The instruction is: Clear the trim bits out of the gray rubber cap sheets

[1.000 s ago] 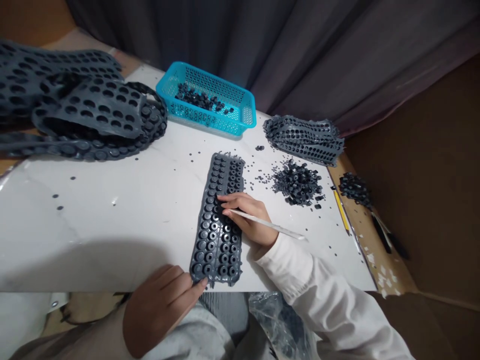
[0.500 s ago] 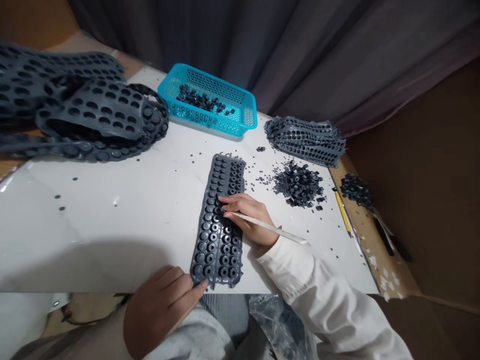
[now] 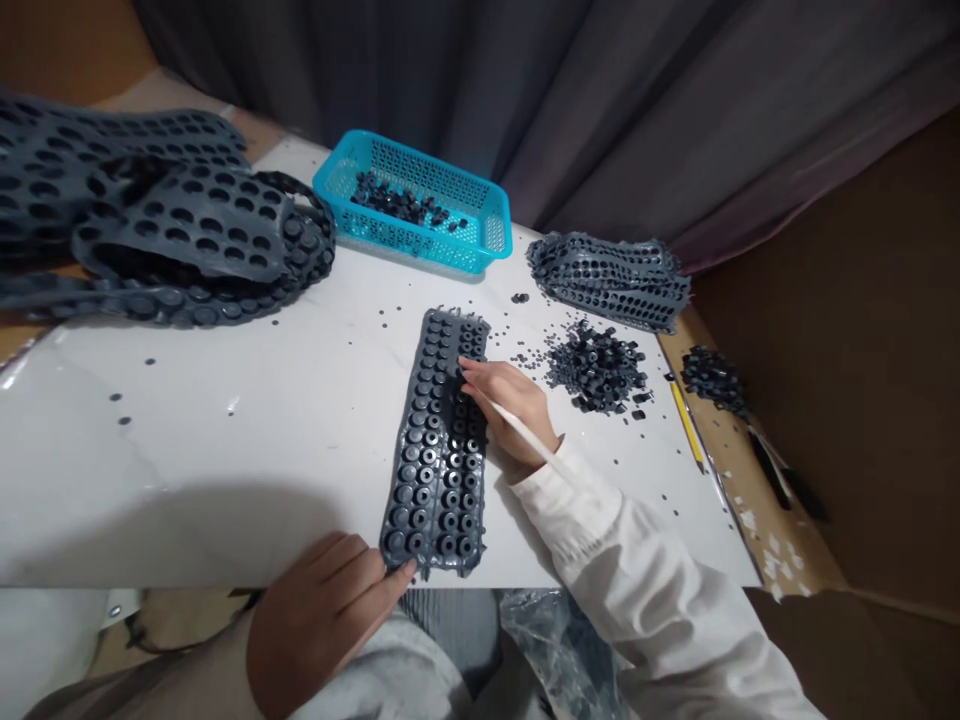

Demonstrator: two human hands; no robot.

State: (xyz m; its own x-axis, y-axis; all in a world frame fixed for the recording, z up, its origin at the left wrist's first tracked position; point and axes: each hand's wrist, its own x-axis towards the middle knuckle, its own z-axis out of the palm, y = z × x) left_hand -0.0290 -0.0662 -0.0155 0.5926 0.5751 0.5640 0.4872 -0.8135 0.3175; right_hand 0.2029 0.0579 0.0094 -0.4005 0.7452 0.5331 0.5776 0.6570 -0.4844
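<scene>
A dark grey rubber sheet [image 3: 439, 440] lies lengthwise before me, covered in rows of round raised caps; many on its nearer part have a hole in the middle. My right hand [image 3: 514, 410] pinches a thin white stick [image 3: 531, 437] over the sheet's right-hand rows, fingertips down at the caps. The stick's tip is hidden by the fingers. At the near left corner of the sheet, my left hand [image 3: 330, 610] has its fingers curled together and presses the edge with its fingertips; its thumb is hidden.
Behind stands a blue basket [image 3: 420, 255] holding small black parts. Right of the sheet are a heap of black parts [image 3: 600, 365], scattered bits and folded perforated sheets [image 3: 611, 280]. More perforated sheets [image 3: 202, 225] pile up at left. A yellow knife [image 3: 686, 425] lies near the right edge.
My right hand has moved away from me and slightly right along the sheet, and the white stick has swung to a steeper slant. My left hand stays in place.
</scene>
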